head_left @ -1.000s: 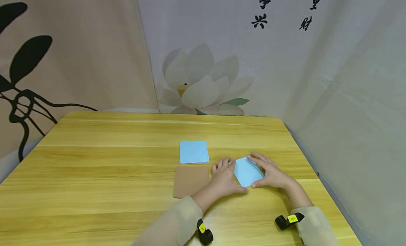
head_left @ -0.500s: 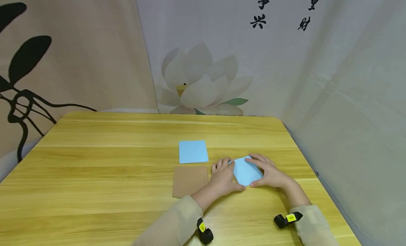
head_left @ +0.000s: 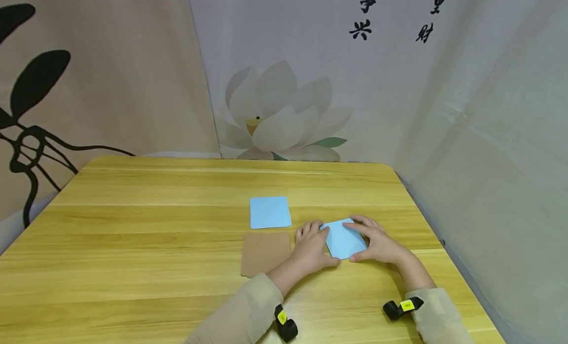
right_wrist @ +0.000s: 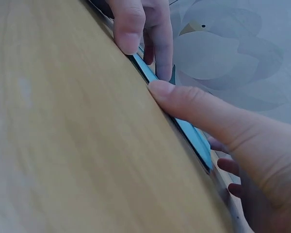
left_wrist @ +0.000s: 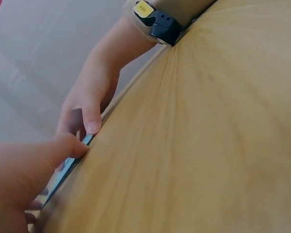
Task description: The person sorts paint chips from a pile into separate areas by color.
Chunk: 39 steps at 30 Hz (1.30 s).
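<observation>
A light blue square card [head_left: 346,243] lies turned at an angle on the right half of the table, framed by both hands. My left hand [head_left: 312,248] grips its left side, thumb at the near corner and fingers at the far left. From the right, my right hand [head_left: 377,240] holds it with the thumb on the near edge and fingers at the far one. Seen edge-on in the right wrist view, the blue card [right_wrist: 196,141] has a dark lower edge and lies low over the tabletop. Whether it is one card or a thin stack cannot be told.
Left of the hands, another blue square [head_left: 269,212] lies flat, with a second edge peeking out beneath. Nearer, a brown square [head_left: 265,254] sits partly behind the left wrist. The wooden table [head_left: 133,235] ends at a printed curtain [head_left: 284,87].
The blue card has turned slightly clockwise between the hands. My left thumb has moved a little to the left along its near corner. The right hand has barely moved.
</observation>
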Tool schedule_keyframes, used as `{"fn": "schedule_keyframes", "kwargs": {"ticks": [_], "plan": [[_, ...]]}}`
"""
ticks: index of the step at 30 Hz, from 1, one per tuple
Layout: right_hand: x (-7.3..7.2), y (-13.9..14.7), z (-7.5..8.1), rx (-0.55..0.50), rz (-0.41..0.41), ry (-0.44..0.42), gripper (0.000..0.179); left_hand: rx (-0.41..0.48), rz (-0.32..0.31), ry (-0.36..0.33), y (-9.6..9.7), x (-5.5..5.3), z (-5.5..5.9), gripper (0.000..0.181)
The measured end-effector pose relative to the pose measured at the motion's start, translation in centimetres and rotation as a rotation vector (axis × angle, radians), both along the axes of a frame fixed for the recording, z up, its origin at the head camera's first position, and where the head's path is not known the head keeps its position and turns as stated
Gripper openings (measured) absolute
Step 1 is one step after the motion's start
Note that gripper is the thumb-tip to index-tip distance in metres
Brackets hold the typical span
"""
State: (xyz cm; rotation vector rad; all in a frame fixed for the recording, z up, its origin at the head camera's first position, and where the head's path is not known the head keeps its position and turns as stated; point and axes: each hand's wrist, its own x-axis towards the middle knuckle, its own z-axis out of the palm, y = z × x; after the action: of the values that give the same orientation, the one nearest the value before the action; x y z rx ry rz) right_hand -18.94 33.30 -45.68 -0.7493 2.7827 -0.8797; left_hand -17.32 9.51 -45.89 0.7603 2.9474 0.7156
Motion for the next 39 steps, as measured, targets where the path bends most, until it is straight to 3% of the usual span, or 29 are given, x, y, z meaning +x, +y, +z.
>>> {"fn": "schedule_keyframes", "kwargs": {"ticks": [12, 23, 39], "plan": [[0.4, -0.7, 0.3, -0.012, 0.005, 0.05, 0.085, -0.003, -0.033, 0.023, -0.6, -0.5, -0.1, 0.081], [0.6, -1.1, 0.8, -0.009, -0.025, 0.049, 0.091, -0.014, -0.048, 0.073, -0.7, -0.5, -0.2, 0.094], [0.8, -1.6, 0.7, -0.013, 0.032, 0.058, 0.096, 0.092, -0.102, 0.032, -1.0, -0.7, -0.1, 0.103]]}}
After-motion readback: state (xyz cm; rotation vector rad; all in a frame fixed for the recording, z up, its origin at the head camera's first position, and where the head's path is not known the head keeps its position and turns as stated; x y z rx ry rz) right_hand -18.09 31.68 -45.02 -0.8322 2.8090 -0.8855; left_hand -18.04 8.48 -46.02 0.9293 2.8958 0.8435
